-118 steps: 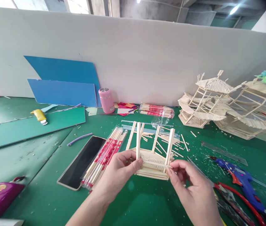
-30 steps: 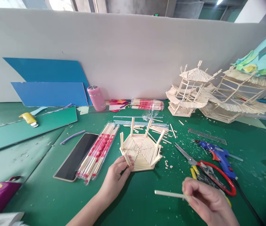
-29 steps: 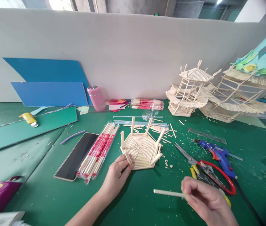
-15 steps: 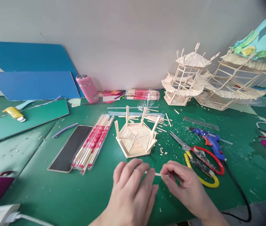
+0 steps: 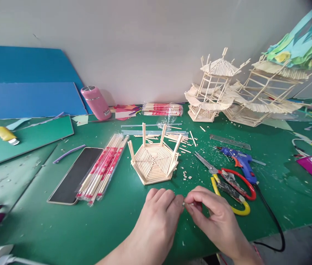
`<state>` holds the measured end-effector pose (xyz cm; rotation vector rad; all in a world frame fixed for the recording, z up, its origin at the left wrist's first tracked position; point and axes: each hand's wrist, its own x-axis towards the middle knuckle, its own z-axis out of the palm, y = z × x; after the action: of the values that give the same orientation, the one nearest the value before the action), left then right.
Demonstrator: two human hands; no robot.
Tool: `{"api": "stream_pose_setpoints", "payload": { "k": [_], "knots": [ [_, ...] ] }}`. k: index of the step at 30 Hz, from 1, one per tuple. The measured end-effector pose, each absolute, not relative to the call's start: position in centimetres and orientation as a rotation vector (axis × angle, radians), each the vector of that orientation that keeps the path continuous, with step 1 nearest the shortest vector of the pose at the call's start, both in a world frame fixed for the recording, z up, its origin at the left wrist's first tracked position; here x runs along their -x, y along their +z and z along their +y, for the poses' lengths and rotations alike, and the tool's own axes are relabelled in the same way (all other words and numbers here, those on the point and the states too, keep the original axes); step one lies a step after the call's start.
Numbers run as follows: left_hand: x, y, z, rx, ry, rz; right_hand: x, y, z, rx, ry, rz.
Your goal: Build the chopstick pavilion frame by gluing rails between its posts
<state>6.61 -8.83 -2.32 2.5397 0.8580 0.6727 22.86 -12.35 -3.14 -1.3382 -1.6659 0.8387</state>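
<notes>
Close to the table's front edge, my left hand (image 5: 160,221) is closed in a loose fist, back upward, over a thin wooden stick (image 5: 183,204). Thumb and fingertips of my right hand (image 5: 215,217) pinch the same stick, right up against the left. Only a tiny bit of the stick shows between them; the rest is hidden. Just beyond the hands stands a hexagonal stick base (image 5: 154,163) with short upright posts at its corners. To the right lie scissors (image 5: 213,168) with red and yellow handles, beside a blue glue gun (image 5: 241,162).
Left of the base lie packaged sticks (image 5: 104,165) and a phone (image 5: 74,176). Stick pagoda models (image 5: 218,92) stand at the back right. A pink bottle (image 5: 96,103) and blue boards (image 5: 31,97) lean at the back left. Cut stick pieces (image 5: 185,150) and glue sticks (image 5: 153,132) lie behind the base.
My left fingers, spread before, have curled into a fist around the stick. Both hands have come together, so less of the stick shows. The whole view has shifted slightly.
</notes>
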Motion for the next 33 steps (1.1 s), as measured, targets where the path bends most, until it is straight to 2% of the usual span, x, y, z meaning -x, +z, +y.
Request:
{"api": "stream_pose_setpoints", "payload": {
  "k": [14,17,22,26,33],
  "knots": [
    [-6.8,-2.4,-8.4,-2.393,0.630,0.874,-23.6,-3.4,-13.0,1.359,0.812,-1.626],
    [-6.9,-2.4,-8.1,-2.315,0.600,0.868,-26.0,-4.1,-13.9,1.519,0.613,-1.571],
    [-7.9,-1.8,-7.3,-2.072,0.503,0.765,-32.0,-5.9,-15.8,2.081,0.165,-1.606],
    [-10.0,-1.3,-7.3,-1.889,0.470,0.669,-34.1,-7.3,-15.6,2.226,0.124,-1.651],
    [-13.8,-1.8,-7.9,-1.356,0.624,0.605,-34.4,-7.6,-12.6,2.358,0.264,-1.649]
  ]
}}
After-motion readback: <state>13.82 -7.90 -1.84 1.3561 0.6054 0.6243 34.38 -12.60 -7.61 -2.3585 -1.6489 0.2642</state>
